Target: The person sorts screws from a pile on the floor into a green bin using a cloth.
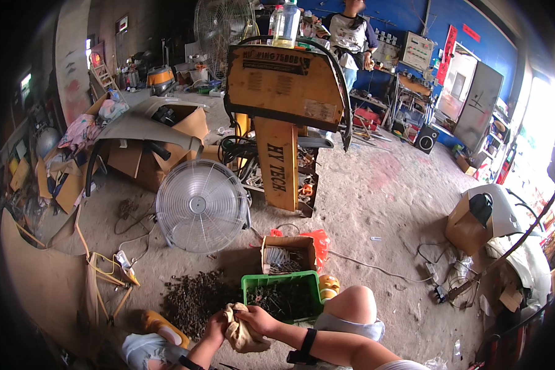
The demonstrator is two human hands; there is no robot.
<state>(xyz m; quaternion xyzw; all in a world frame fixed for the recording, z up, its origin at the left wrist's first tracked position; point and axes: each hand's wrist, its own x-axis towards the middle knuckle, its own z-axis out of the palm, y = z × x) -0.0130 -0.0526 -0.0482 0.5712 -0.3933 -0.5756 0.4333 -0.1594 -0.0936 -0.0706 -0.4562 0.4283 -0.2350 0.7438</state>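
A crumpled beige cloth [241,336] hangs between my two hands, low in the middle of the view. My left hand [215,326] grips its left side, and my right hand [259,320] pinches its upper right. Whether a small part lies inside the folds is hidden. Just beyond my hands stands a green plastic crate [282,277] holding many dark small metal parts. To its left a heap of similar dark parts [196,298] spreads over the concrete floor. Behind the crate sits a small open cardboard box [312,249] with silvery pieces in it.
A round metal floor fan [199,206] stands ahead on the left, beside a yellow machine on a post [277,162]. Red plastic bag [321,243] and a cable [374,268] lie near the crate. A person [351,37] stands at the back. Car panels and boxes [467,217] lie right.
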